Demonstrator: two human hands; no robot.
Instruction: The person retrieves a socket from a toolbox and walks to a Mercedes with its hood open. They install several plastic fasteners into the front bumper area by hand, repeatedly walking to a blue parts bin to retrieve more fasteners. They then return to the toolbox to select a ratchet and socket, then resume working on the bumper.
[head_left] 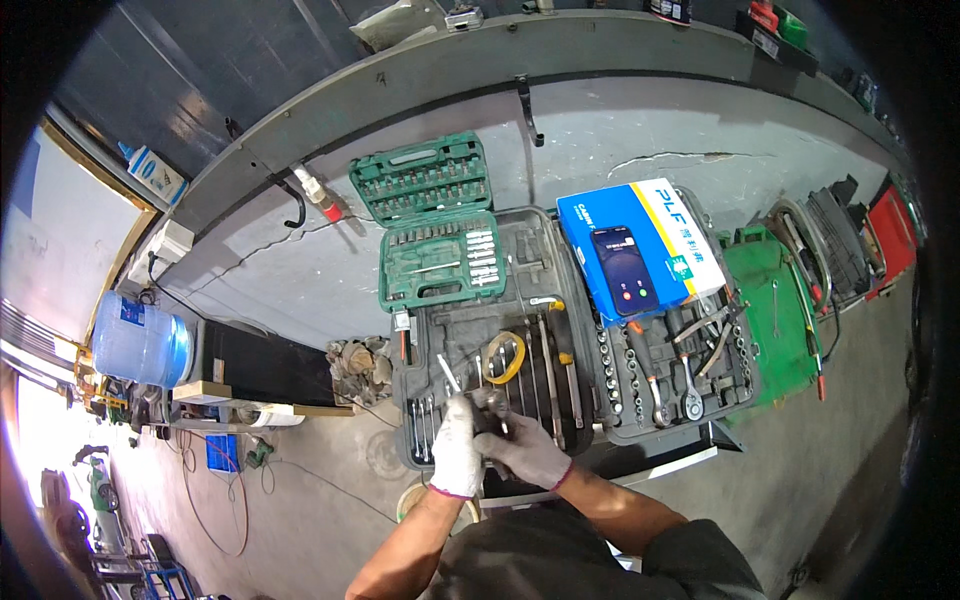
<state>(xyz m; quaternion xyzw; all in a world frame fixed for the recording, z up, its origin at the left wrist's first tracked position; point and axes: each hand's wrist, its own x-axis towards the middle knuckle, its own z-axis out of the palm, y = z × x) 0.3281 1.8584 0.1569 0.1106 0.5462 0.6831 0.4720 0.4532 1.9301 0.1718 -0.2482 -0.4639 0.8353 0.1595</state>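
Observation:
My left hand [459, 452], in a white knit glove, is closed around a slim silver metal tool [449, 373] whose end sticks up past the fingers. Its exact kind does not show. Close against it, my right hand [530, 456] in a dirtier glove has its fingers curled in at a dark metallic part [492, 402], too blurred to name. Both hands are above the near edge of an open grey tool case [408, 372]. Combination wrenches [421, 425] lie beside my left hand. A yellow tape roll [503, 358] rests on the long tools just beyond.
Behind stands an open green socket set [441, 262]. To the right, a smartphone [625, 268] lies on a blue and white box [580, 225] above sockets and a ratchet [692, 395]. A green tray [775, 345] is farther right; a water jug [140, 340] is at left.

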